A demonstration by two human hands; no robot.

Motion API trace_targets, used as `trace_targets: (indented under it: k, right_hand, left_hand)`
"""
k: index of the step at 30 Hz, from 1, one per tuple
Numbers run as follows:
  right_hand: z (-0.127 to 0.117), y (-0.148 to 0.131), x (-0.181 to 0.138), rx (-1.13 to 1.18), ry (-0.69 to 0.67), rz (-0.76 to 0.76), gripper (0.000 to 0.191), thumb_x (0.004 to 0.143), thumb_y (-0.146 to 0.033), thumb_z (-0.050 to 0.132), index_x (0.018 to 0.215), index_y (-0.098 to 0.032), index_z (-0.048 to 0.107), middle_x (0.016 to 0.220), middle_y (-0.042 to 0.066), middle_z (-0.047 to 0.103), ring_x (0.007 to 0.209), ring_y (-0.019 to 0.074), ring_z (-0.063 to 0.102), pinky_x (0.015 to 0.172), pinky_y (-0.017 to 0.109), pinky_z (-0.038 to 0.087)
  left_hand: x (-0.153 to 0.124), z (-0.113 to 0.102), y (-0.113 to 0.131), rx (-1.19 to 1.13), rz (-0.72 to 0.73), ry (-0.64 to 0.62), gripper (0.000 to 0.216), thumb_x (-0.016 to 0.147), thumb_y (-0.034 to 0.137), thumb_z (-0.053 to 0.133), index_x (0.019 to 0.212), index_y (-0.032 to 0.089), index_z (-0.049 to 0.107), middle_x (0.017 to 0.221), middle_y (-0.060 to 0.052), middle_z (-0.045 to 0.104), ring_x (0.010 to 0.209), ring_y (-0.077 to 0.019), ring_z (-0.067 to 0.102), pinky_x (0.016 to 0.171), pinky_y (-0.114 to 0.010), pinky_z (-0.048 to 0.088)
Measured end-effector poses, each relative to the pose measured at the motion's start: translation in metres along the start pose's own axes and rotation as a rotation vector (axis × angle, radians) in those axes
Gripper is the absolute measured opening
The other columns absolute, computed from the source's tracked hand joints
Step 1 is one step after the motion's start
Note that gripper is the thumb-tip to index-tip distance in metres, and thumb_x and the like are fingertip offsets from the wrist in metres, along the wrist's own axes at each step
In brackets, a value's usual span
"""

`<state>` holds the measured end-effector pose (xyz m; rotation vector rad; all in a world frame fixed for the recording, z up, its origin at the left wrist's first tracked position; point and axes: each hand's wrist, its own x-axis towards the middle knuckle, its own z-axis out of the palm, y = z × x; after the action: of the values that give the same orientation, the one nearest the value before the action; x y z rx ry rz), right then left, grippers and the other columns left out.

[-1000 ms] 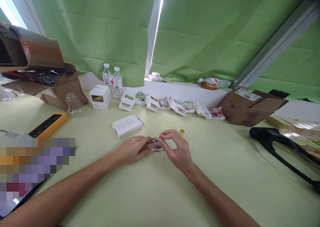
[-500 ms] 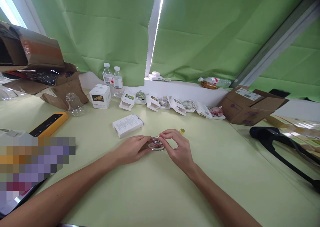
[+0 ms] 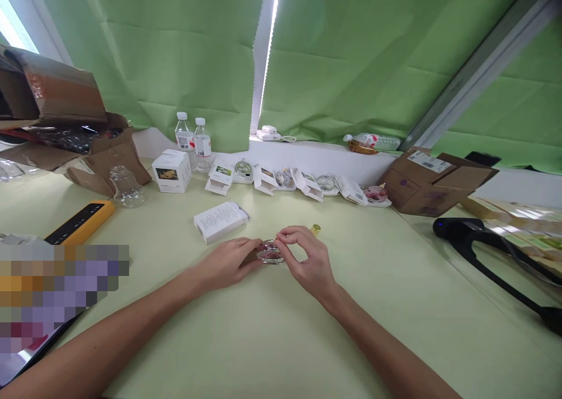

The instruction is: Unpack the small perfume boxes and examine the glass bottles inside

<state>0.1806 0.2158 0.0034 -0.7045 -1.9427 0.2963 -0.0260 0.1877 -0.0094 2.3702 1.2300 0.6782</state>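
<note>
A small clear glass bottle [image 3: 269, 253] with reddish contents lies on the pale green table [image 3: 272, 340] in the middle. My left hand [image 3: 230, 262] holds the bottle from the left, fingers curled against it. My right hand [image 3: 305, 260] pinches at the bottle's top from the right, thumb and forefinger pressed together on a small part I cannot make out. A little yellow cap [image 3: 315, 229] sits just behind my right hand. A flat white box [image 3: 220, 221] lies to the upper left of my hands.
Along the back edge stand two water bottles [image 3: 193, 143], a white cube box [image 3: 171, 171], and a row of open white boxes with glass bottles [image 3: 302, 183]. Cardboard boxes sit at left [image 3: 83, 147] and right [image 3: 432, 182]. A yellow-edged device [image 3: 79, 222] and a black tool [image 3: 492, 252] flank the sides.
The view has shifted slightly; my hands stay on the bottle, with my right fingers pinching a little closer over its top.
</note>
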Motion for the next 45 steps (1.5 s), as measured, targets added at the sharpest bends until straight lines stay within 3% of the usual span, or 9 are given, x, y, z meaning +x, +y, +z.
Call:
trace_targets:
  k: [22,45]
  right_hand:
    - [0.0013,0.0028,-0.0053,-0.026,-0.012,-0.024,0.012,0.087,-0.013,0.056,0.093,-0.022,0.059,0.091,0.007,0.065,0.088,0.0211,0.062,0.077,0.038,0.052]
    - [0.0011,0.0017,-0.0042,-0.047,-0.006,-0.051,0.011,0.087,-0.012,0.056,0.090,-0.023,0.058,0.090,0.006,0.066,0.086,0.0205,0.062,0.076,0.038,0.052]
  left_hand:
    - [-0.0014,0.0013,-0.0018,0.001,0.005,0.008,0.030,0.095,0.041,0.042,0.121,0.026,0.049,0.114,-0.007,0.063,0.104,-0.0238,0.060,0.081,-0.034,0.048]
    - [-0.0010,0.0007,-0.0021,0.011,0.014,0.002,0.030,0.095,0.040,0.042,0.121,0.027,0.049,0.116,-0.006,0.062,0.105,-0.0240,0.060,0.082,-0.034,0.048]
